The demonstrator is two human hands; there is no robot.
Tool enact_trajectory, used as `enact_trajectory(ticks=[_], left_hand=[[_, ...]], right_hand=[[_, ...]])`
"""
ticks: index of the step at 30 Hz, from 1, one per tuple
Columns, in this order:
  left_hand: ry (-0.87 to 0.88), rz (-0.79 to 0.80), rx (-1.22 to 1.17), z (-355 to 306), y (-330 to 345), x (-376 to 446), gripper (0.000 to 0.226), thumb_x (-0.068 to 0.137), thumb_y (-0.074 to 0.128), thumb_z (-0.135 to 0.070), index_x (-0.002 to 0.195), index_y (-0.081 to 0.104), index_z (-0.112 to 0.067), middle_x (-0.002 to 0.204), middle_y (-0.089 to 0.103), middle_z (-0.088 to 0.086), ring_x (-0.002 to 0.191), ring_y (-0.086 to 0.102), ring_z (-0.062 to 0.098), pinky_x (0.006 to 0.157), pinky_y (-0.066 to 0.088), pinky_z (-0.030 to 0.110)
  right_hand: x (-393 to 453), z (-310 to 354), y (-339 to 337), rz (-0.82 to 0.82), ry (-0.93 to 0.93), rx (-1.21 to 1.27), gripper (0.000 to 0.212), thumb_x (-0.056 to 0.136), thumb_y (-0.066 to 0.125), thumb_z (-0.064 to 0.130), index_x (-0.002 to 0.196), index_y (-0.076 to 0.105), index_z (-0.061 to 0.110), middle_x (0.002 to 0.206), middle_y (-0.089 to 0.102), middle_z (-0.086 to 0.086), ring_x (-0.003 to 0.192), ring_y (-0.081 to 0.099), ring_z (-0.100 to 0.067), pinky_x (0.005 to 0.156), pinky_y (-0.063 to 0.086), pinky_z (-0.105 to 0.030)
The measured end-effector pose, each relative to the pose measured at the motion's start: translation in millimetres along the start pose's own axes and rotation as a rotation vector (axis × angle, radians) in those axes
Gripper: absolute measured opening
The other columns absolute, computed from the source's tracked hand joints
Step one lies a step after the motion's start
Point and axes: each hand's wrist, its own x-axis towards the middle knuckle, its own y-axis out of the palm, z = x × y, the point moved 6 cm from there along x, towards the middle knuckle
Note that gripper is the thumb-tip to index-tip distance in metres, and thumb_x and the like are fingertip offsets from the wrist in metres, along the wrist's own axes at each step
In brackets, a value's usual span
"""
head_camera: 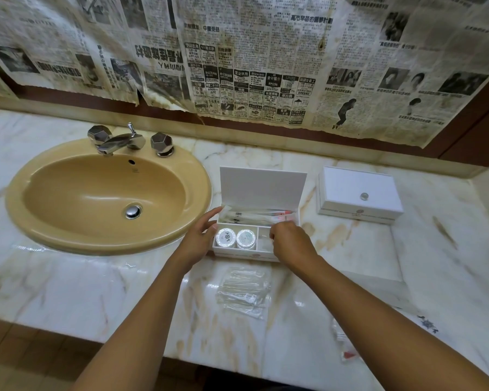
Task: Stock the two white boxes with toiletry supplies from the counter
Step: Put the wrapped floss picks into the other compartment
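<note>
Marble countertop (96,283), pale with tan veins, fills the near ground, and just in front of the open white plastic box (247,253) lies a loose pile of clear cellophane sachets (243,292). Nearer and to the right of that box, a red-tipped wrapped packet (346,349) sits by the counter's front edge, partly hidden behind the right forearm. Now the hands: left hand (199,239) rests against the box's left side, fingers fairly straight, fingertips touching a long wrapped packet (249,215) in the rear compartment. Right hand (290,241) hovers over the box's front right compartment with fingers curled under; whether it pinches anything I cannot tell. In the front left compartment, two round white lidded tubs (235,238) sit side by side. The lid (261,189) stands upright at the back. Well to the right of the open box, the second white box (359,194) is closed, a small knob on top. Left of the open box, the beige oval basin (105,193) and chrome tap (120,142). Beyond, newspaper sheets (251,57) cover the wall.
</note>
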Motion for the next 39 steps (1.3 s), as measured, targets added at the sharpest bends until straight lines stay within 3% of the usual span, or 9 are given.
enact_trajectory(ticks=[4, 11, 16, 21, 25, 32, 39], left_hand=[[0.003, 0.004, 0.000, 0.3, 0.1, -0.3, 0.040, 0.104, 0.041, -0.025, 0.138, 0.045, -0.048, 0.133, 0.055, -0.003, 0.124, 0.049, 0.008, 0.077, 0.039, 0.016], [-0.012, -0.001, -0.010, 0.8, -0.5, 0.1, 0.039, 0.104, 0.042, -0.029, 0.136, 0.045, -0.051, 0.130, 0.055, -0.004, 0.122, 0.050, 0.009, 0.080, 0.039, 0.023], [-0.010, -0.005, -0.010, 0.5, -0.4, -0.6, 0.039, 0.104, 0.042, -0.028, 0.137, 0.045, -0.049, 0.129, 0.057, -0.004, 0.120, 0.051, 0.008, 0.077, 0.040, 0.017], [0.004, -0.009, -0.007, -1.1, -0.9, -1.0, 0.039, 0.104, 0.042, -0.027, 0.136, 0.046, -0.048, 0.127, 0.060, -0.003, 0.118, 0.053, 0.007, 0.078, 0.042, 0.018], [0.005, -0.006, 0.003, -0.3, -0.9, -1.4, 0.040, 0.104, 0.042, -0.027, 0.137, 0.046, -0.047, 0.125, 0.061, -0.005, 0.116, 0.055, 0.008, 0.078, 0.043, 0.019], [0.000, -0.010, 0.005, -3.4, -0.6, -3.4, 0.040, 0.104, 0.041, -0.026, 0.138, 0.045, -0.046, 0.123, 0.058, -0.007, 0.108, 0.052, -0.005, 0.074, 0.041, 0.018], [0.001, -0.006, 0.026, -8.1, 0.3, -7.3, 0.040, 0.105, 0.040, -0.026, 0.140, 0.044, -0.044, 0.121, 0.055, -0.009, 0.103, 0.050, -0.011, 0.066, 0.043, 0.013]], right_hand=[[-1.4, -1.0, 3.9, 0.036, -0.010, 0.001, 0.035, 0.086, 0.046, -0.007, 0.112, 0.065, 0.006, 0.109, 0.063, -0.017, 0.096, 0.062, -0.032, 0.081, 0.050, -0.032], [-1.0, 0.0, 14.8, 0.123, -0.040, 0.085, 0.033, 0.089, 0.045, 0.005, 0.111, 0.068, 0.013, 0.113, 0.067, -0.007, 0.102, 0.060, -0.024, 0.082, 0.049, -0.030], [-5.6, 9.8, 0.0, -0.026, -0.073, 0.142, 0.024, 0.090, 0.049, 0.016, 0.100, 0.071, 0.017, 0.100, 0.071, -0.003, 0.084, 0.064, -0.022, 0.073, 0.053, -0.031], [-25.6, 39.8, -14.9, -0.175, -0.251, 0.238, 0.020, 0.091, 0.057, 0.021, 0.106, 0.069, 0.015, 0.102, 0.066, 0.000, 0.093, 0.061, -0.018, 0.077, 0.046, -0.030], [-41.3, 62.1, 1.5, -0.033, -0.393, 0.158, 0.015, 0.088, 0.056, 0.023, 0.091, 0.069, 0.016, 0.091, 0.066, -0.002, 0.086, 0.061, -0.024, 0.072, 0.048, -0.034], [-53.8, 61.8, 43.3, 0.222, -0.454, -0.111, 0.031, 0.080, 0.069, 0.039, 0.101, 0.063, 0.017, 0.108, 0.061, -0.002, 0.098, 0.056, -0.025, 0.073, 0.043, -0.033], [-57.8, 65.6, 55.0, 0.266, -0.494, -0.200, 0.017, 0.077, 0.061, 0.015, 0.092, 0.064, 0.008, 0.099, 0.059, -0.009, 0.090, 0.057, -0.032, 0.063, 0.034, -0.030]])
